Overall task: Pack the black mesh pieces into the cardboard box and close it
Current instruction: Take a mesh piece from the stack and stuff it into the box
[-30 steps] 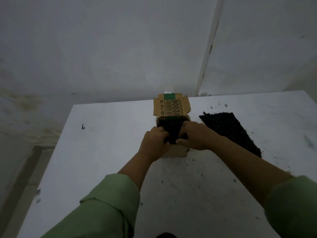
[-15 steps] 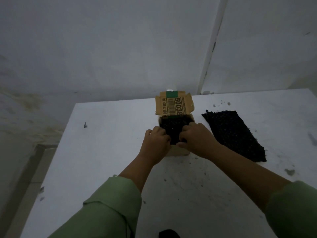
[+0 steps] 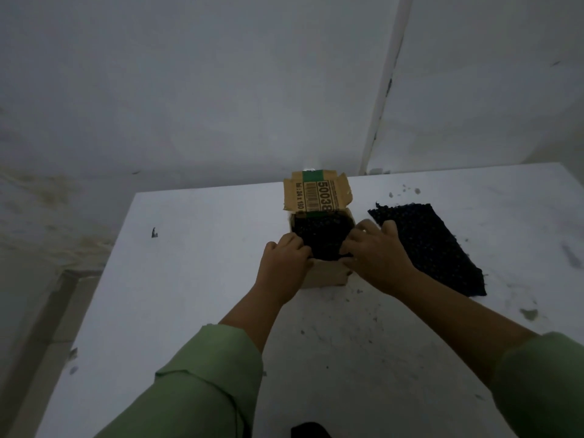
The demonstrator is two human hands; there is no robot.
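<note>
Cardboard box (image 3: pixel 325 275) sits mid-desk (image 3: pixel 196 279), open at the top, its back flap (image 3: pixel 316 195) standing up with a barcode, green stripe and "50038" printed on it. Black mesh (image 3: pixel 322 238) fills the box opening, roughly level with the rim. Both hands are on it. Left hand (image 3: pixel 284 265) is at the box's near-left corner, fingers curled over the rim onto the mesh; it looks like it grips the mesh edge, but the light is poor and the fingertips are hidden, so not certain. Right hand (image 3: pixel 376 251) is at the near-right side, fingers bent and spread, tips pressing on the right edge of the mesh, thumb lying along the box's front-right corner. A second mesh piece (image 3: pixel 429 248) lies flat on the desk just right of the box, partly under the right wrist, long side running diagonally toward the near-right. Desk surface is white, with dark crumbs scattered in front of the box and around the loose piece, plus one small dark scrap (image 3: pixel 154 233) well off to the left. Green sleeves (image 3: pixel 205 380) show on both forearms, pushed up from the wrists. White wall behind, with a vertical seam (image 3: pixel 379 115) right of the box.
</note>
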